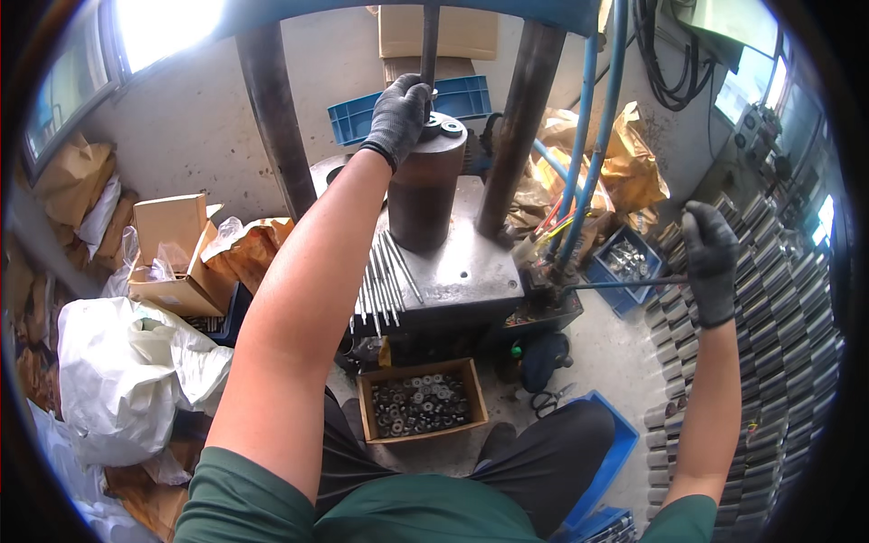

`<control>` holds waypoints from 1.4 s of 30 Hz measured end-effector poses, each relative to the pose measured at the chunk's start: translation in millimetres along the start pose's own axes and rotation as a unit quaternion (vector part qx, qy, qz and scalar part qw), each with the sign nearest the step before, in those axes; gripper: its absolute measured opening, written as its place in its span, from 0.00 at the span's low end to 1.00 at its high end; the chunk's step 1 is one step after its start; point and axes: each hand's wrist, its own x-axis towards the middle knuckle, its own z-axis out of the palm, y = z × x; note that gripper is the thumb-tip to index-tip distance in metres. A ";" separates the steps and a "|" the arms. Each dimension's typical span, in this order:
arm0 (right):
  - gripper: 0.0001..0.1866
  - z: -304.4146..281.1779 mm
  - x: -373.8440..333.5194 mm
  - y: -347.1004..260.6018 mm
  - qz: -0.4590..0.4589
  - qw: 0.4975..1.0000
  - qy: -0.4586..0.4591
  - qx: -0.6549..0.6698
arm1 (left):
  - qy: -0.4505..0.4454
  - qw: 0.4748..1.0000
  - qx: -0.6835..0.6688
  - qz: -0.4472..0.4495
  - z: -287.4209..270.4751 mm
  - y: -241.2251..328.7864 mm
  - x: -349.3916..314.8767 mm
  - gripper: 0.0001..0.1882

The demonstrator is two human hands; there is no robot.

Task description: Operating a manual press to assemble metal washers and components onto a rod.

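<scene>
My left hand (398,118), in a dark grey glove, is closed at the lower end of a vertical dark rod (431,41), just above a thick steel cylinder (422,199). Its fingers hide what they grip; a small silvery bit shows beside them. Two metal rings (450,128) lie on the cylinder's top, next to that hand. Off to the right, my right hand (711,262), gloved too, has its fingers stretched upward, and its palm meets the end of a thin lever (625,284). Several slim metal shafts (385,281) lie on the press table (480,271), left of the cylinder's base.
Steel columns (276,118) flank the cylinder. A wooden box (367,412) of small metal rings stands on the floor between my feet. Stacked metal bars (751,380) fill the right side; a blue bin (625,271) holds metal parts. Bags (118,380) and a carton (181,262) crowd the left.
</scene>
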 end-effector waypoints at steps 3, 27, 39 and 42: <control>0.08 18.8 34.4 0.5 -0.019 0.999 -0.026 -0.017 | 0.002 1.000 -0.021 -0.001 1.3 0.1 -0.9 0.18; 0.20 15.7 37.5 4.6 0.050 0.992 -0.077 -0.083 | 0.137 0.984 -0.096 0.065 -4.0 -19.6 8.5 0.13; 0.22 -40.3 -65.0 0.0 -0.066 0.985 -0.123 -0.106 | 0.062 0.959 0.241 0.133 -4.6 12.3 -14.7 0.18; 0.24 -48.7 -100.4 -28.2 -0.051 0.976 -0.185 -0.100 | 0.085 0.986 0.048 0.133 1.9 12.7 -54.2 0.22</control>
